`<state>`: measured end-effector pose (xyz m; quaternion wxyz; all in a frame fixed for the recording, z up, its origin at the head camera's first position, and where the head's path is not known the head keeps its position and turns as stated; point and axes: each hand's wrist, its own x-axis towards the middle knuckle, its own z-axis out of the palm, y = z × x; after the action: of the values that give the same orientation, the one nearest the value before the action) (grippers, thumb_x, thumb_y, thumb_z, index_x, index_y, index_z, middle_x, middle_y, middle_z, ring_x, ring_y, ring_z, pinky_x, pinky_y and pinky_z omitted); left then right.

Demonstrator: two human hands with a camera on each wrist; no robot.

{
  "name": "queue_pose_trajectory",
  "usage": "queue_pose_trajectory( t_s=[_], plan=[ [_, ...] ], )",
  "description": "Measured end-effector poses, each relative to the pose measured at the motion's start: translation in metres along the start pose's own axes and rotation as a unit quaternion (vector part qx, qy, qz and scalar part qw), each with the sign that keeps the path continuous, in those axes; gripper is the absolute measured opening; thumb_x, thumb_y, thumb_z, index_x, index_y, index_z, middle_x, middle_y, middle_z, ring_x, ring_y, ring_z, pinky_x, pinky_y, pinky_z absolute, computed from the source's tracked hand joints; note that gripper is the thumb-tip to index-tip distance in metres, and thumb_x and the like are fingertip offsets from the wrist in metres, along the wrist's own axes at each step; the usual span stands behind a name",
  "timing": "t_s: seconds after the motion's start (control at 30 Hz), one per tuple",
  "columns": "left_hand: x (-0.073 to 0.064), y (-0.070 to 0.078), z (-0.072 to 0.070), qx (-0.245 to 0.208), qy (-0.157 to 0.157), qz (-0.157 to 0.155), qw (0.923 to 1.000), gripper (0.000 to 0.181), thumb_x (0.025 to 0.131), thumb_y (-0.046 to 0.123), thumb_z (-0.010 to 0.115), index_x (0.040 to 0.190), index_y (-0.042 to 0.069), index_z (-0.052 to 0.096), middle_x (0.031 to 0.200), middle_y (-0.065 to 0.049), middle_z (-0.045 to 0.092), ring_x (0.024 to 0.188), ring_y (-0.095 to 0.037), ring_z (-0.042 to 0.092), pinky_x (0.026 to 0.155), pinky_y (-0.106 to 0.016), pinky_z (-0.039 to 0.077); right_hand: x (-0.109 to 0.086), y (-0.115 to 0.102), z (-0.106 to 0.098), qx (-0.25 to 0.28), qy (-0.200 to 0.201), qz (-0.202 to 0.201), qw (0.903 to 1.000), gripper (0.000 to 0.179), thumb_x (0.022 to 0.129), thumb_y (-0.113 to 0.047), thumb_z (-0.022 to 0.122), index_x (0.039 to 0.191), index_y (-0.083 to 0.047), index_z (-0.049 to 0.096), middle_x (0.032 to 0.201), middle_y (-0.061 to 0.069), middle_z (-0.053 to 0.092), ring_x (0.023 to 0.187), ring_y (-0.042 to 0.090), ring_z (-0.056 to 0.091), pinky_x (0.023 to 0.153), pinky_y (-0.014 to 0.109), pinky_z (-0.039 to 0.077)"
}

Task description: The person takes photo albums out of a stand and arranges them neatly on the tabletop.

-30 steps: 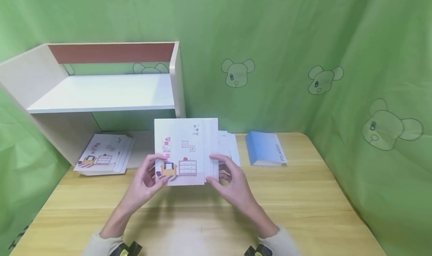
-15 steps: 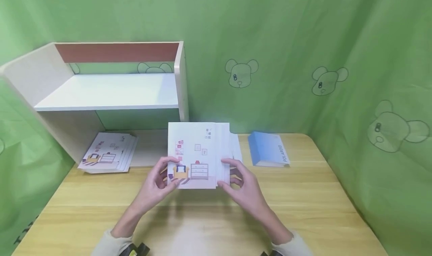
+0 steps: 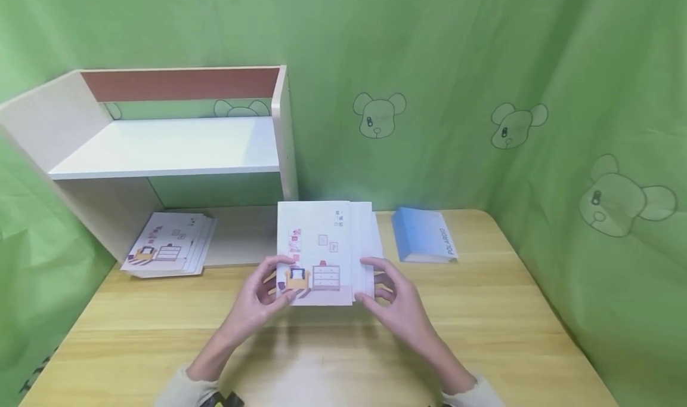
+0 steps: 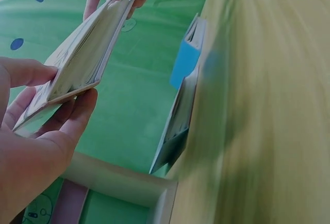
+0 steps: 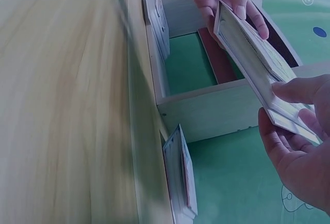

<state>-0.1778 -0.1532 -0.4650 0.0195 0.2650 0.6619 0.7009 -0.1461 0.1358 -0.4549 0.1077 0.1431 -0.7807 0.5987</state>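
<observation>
Left hand (image 3: 252, 304) and right hand (image 3: 401, 299) pinch 1 illustrated paper stack (image 3: 316, 225) at its 8 and 4 o'clock edges, above the bench (image 3: 322, 362), a similar pile (image 3: 161, 234) at 9 o'clock. Handling it in air seems the present step; the next move probably calls for 2 even grips, so no layer slips.

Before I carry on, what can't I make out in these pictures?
- Held book: cover lettering, head view, too small to read; inside pages, both wrist views, seen only edge-on.
- Rear book: most of its cover, head view, behind the held book.
- Right sleeve: the rest, head view, cut off by the bottom edge.
</observation>
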Motion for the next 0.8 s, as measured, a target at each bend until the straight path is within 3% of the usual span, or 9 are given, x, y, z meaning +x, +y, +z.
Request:
queue_pose_trajectory(
  t_s=[0.5,0.8],
  plan=[
    [0.006,-0.012,0.019,-0.007,0.015,-0.006,0.9998,0.057,0.088,-0.010,0.070,0.139,0.008,0.051,0.137,-0.026,0.051,0.112,-0.044,0.062,0.087,-0.043,0.061,-0.001,0.010,-0.018,-0.006,-0.007,-0.001,1.0000,0.064,0.080,0.011,0.081,0.137,-0.010,0.059,0.129,0.013,0.062,0.102,0.029,0.068,0.086,0.032,0.061],
    [0.015,-0.014,0.033,-0.010,0.001,-0.007,0.9999,0.056,0.089,-0.007,0.071,0.139,0.010,0.052,0.137,-0.024,0.051,0.113,-0.043,0.063,0.086,-0.043,0.062,-0.004,0.015,-0.036,-0.002,-0.003,-0.011,0.9999,0.063,0.080,0.009,0.082,0.137,-0.009,0.060,0.133,0.012,0.059,0.102,0.024,0.068,0.087,0.032,0.061]
  ],
)
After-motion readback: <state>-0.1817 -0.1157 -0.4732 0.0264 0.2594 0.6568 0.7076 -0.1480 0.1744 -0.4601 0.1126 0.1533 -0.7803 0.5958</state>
